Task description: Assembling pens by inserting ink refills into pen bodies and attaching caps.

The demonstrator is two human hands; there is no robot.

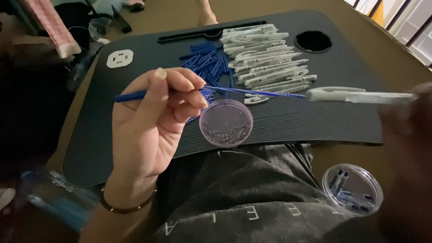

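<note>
A blue refill (252, 92) meets a white pen barrel (360, 95) over a black (finely ribbed) lap desk (315, 117).

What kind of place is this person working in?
Probably a home, not a workshop: a black lap tray rests over the person's legs on a tan floor, with piles of pen barrels and blue refills. The left hand holds one refill.

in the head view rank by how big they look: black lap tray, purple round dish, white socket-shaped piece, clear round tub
1. black lap tray
2. clear round tub and purple round dish: look alike, and the tub is nearer the camera, so unranked
3. white socket-shaped piece
</note>
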